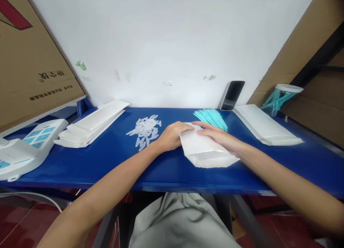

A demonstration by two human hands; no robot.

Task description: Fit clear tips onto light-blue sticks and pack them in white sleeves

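Note:
A white paper-like packet (204,153) is held over the blue table's front middle, its wide folded end toward me. My left hand (173,135) grips its far left corner, fingers curled round it. Along its far right side lies my right hand (221,137), closed on the packet with the thumb on top. Just beyond my right hand is a fanned pile of turquoise strips (211,118). Small translucent white pieces (145,128) lie scattered to the left of my left hand. The packet's far end is partly hidden by my fingers.
A stack of white packets (92,124) lies on the blue table (107,165) at left, beside a white device (37,144). At right are another white packet (266,126), a leaning phone (232,94) and a container with turquoise strips (279,97). Cardboard (37,61) stands at left.

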